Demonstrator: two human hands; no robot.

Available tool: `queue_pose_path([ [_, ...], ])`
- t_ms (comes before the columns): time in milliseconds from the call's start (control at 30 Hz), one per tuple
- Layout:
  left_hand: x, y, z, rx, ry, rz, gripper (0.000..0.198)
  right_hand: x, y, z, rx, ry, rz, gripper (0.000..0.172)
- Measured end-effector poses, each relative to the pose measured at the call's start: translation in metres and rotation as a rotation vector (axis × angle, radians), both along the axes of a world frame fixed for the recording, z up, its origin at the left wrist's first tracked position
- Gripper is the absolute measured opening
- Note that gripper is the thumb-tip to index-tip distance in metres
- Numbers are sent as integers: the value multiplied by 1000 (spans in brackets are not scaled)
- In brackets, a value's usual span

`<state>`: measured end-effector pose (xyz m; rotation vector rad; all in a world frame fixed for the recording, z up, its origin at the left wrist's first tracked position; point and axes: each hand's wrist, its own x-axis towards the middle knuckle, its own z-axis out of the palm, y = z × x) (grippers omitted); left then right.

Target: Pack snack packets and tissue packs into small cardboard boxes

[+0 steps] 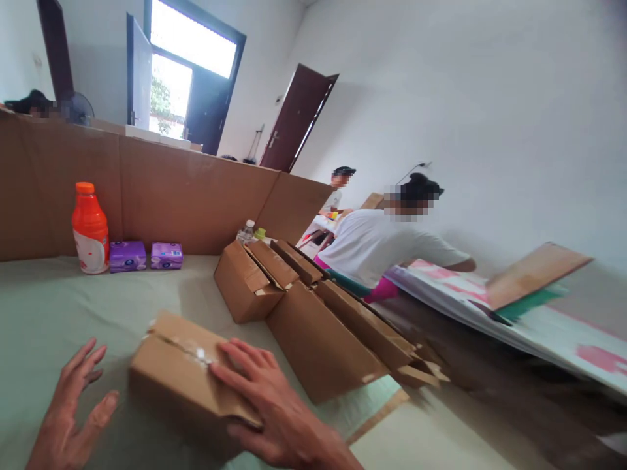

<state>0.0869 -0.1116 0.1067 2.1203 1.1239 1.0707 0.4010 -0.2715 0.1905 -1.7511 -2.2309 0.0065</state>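
Observation:
A closed cardboard box (181,372) lies on the cloth-covered table in front of me, with a strip of clear tape shining along its top seam. My right hand (269,398) grips the box's right end, fingers across the top and thumb down the near side. Left of the box, apart from it, my left hand (73,411) is in the air with its fingers spread and nothing in it. The box's underside and far side are hidden.
Several cardboard boxes (313,326) are grouped on the right. An orange bottle (89,228), two purple tissue packs (128,256) and a clear bottle (245,233) stand before a cardboard partition (196,196). Beyond, a person in a white shirt (362,241) leans over another table (548,333).

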Motion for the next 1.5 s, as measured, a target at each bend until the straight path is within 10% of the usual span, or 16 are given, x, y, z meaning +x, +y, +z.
queue_pose_path([
  [133,41,-23,-22,-66,-22,-141,41,44,-70,-42,225,-152,-550,65],
  [267,66,-35,-42,-40,66,-323,32,66,-74,-72,366,-244,-811,56],
  [567,41,-58,-59,21,148,-310,27,45,-56,-63,696,-96,-597,45],
  [733,40,-79,-67,120,168,-200,25,-28,-71,-147,571,16,-136,39],
  [867,40,-87,-60,126,187,-137,26,-67,-75,-197,485,46,-44,53],
  [1500,33,-102,-49,94,181,-98,27,-75,-82,-196,585,51,-56,38],
])
